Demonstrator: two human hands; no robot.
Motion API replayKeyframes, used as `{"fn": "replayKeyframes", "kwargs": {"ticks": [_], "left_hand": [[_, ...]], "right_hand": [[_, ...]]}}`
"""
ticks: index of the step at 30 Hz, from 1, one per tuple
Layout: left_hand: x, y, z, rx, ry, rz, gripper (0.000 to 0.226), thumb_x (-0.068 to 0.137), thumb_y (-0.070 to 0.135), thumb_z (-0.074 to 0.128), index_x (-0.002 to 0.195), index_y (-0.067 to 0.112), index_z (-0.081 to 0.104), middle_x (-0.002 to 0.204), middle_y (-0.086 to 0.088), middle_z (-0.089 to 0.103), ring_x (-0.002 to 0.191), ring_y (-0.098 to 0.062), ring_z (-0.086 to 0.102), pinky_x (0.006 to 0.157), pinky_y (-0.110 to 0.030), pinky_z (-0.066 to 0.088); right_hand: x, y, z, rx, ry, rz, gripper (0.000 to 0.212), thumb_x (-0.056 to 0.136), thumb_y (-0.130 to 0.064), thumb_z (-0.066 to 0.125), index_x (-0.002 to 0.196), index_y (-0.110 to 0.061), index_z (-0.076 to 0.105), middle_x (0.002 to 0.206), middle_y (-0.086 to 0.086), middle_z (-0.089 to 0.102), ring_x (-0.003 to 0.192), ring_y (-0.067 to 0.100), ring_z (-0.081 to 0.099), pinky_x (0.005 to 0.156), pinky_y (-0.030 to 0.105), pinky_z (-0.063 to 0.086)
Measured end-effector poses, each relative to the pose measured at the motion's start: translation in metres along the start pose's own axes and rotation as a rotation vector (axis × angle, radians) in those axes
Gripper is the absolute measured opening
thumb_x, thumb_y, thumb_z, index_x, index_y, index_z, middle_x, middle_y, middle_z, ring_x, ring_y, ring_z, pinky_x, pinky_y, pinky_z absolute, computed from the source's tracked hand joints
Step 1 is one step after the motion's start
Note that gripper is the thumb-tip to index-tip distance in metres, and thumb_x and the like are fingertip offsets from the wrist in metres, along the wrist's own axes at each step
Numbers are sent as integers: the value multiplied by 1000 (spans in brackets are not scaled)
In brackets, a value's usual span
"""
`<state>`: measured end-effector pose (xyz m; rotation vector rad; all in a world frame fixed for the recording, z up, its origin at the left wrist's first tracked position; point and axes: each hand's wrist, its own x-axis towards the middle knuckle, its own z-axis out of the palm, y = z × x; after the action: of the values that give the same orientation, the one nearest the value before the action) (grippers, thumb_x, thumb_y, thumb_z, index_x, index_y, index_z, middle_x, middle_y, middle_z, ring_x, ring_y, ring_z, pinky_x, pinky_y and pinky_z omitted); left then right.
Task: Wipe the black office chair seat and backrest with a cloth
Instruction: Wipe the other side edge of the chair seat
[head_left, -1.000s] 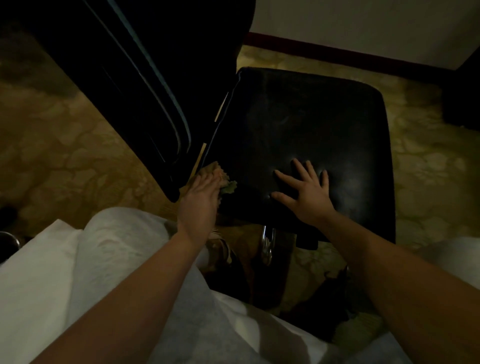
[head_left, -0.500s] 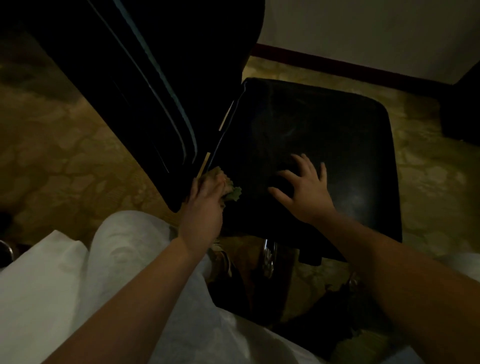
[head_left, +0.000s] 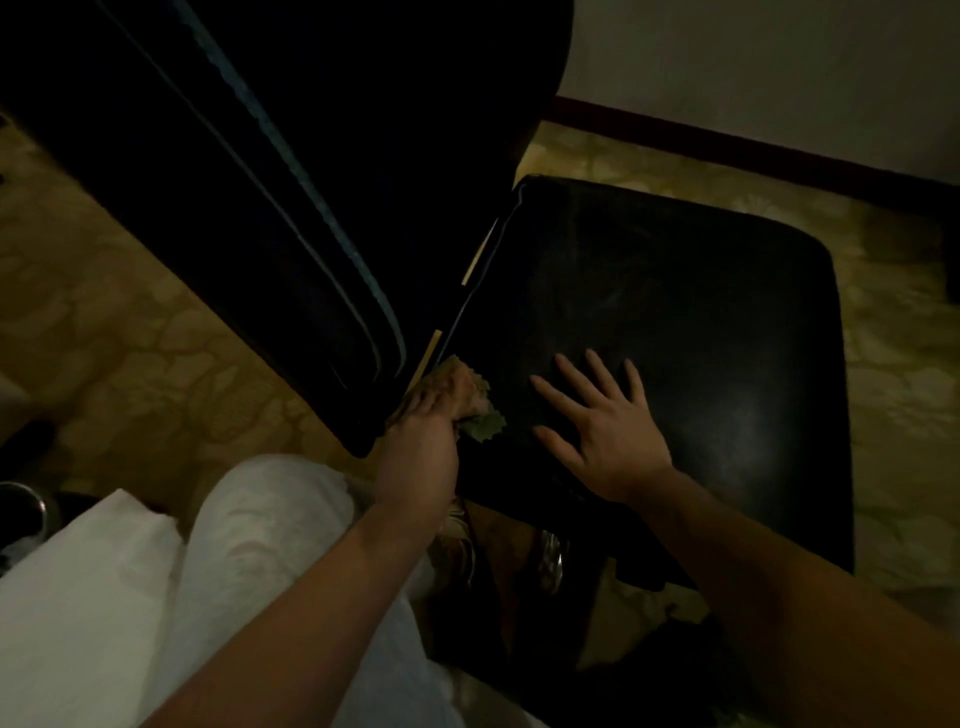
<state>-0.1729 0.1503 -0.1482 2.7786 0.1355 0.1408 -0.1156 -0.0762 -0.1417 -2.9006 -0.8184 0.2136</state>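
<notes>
While the left hand (head_left: 421, 447) grips the cloth (head_left: 475, 410) at the seat's (head_left: 675, 291) near corner by the backrest (head_left: 270, 197) and the right hand (head_left: 605, 434) lies flat on the seat, most wiping seems undone.

head camera | faces forward-down | close above chair seat (head_left: 675, 322) | dim, nearness only roughly judged

The cloth (head_left: 475, 400) is a crumpled yellowish-green rag with a zigzag edge. It is bunched under my left hand (head_left: 421, 447) at the near left corner of the seat, just where the seat meets the backrest. The seat (head_left: 675, 322) is a flat black cushion with rounded corners and a dull sheen, and the backrest (head_left: 291, 171), black with pale piped seams, rises along its left edge.
</notes>
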Motion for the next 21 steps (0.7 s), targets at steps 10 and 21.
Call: {"fn": "replayKeyframes", "kwargs": {"ticks": [10, 21], "left_hand": [[-2, -11, -4, 21, -118, 36, 67, 95, 9, 48, 156, 18, 23, 158, -4, 31, 142, -23, 37, 112, -40, 39], [15, 10, -22, 169, -154, 6, 60, 96, -1, 39, 154, 11, 28, 152, -11, 41, 134, -26, 45, 108, -32, 38]], "right_hand": [[12, 14, -10, 54, 14, -46, 63, 92, -72, 23, 150, -46, 24, 159, -3, 25, 147, 27, 17, 117, 56, 7], [16, 18, 1, -35, 19, -39, 67, 92, -76, 15, 152, -47, 14, 163, -4, 14, 151, 30, 4, 115, 66, -4]]}}
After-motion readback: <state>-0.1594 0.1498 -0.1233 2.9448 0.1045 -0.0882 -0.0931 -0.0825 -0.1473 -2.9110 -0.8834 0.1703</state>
